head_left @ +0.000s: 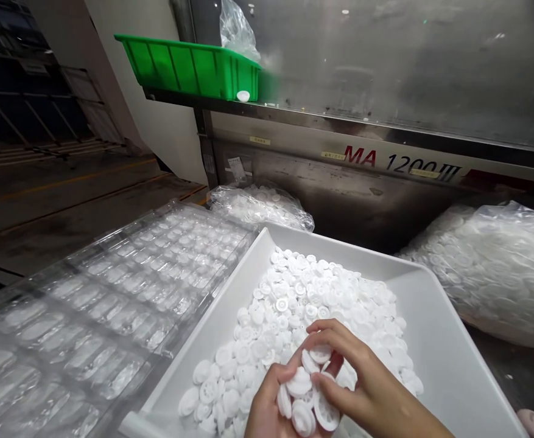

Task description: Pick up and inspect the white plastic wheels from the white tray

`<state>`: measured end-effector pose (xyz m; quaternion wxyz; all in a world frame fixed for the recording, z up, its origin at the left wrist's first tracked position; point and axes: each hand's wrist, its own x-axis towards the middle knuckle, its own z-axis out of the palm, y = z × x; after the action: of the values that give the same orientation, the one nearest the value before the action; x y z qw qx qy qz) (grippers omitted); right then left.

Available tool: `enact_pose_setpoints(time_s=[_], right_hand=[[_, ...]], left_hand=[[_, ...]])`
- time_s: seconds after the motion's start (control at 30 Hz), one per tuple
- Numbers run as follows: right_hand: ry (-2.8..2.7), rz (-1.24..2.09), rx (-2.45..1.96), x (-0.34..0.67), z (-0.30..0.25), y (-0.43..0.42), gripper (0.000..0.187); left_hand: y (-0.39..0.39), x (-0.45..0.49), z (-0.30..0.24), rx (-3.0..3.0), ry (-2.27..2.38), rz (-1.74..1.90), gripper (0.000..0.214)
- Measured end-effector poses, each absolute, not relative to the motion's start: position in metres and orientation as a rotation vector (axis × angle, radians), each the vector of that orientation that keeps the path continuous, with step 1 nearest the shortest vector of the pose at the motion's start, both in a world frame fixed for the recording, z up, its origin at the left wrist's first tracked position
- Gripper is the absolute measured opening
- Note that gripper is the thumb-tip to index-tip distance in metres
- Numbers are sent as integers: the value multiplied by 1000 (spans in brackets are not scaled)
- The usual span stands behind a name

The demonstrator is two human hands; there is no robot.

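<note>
A factory floor (61,194) with yellow lines runs off to the left, past a pale wall (157,121). Ahead stands a stainless steel machine (385,79) with a panel lettered "MA 1200 III". Its steel ledge (340,118) carries a green plastic crate (187,67), with a crumpled clear plastic bag (235,30) rising behind it and a lone white disc (243,95) resting against the crate's front.

Below the ledge, a large clear bag (490,274) full of white parts slumps at the right, and a smaller clear bag (260,207) of the same kind of parts sits just behind the near corner of a white tray (435,347). That tray is heaped with round white plastic discs (303,298), many with spoked centres. Just beside it on the left lies a clear blister tray (102,322) with rows of oblong cavities.

Over the near part of the heap, the left hand (264,407) is cupped, holding a loose stack of discs standing on edge. The right hand (362,377) curves over them from the right, its fingers (335,337) bent and pressing the discs together against the left hand.
</note>
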<state>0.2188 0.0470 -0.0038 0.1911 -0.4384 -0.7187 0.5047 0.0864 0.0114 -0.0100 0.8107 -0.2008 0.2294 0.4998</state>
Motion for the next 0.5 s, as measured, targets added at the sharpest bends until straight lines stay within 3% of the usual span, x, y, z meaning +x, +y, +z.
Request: enact_pose_setpoints(time_s=[0.5], right_hand=[[-2109, 1318, -1257, 228, 10, 50, 29]], left_hand=[[12, 89, 2, -399, 566, 1063, 49]])
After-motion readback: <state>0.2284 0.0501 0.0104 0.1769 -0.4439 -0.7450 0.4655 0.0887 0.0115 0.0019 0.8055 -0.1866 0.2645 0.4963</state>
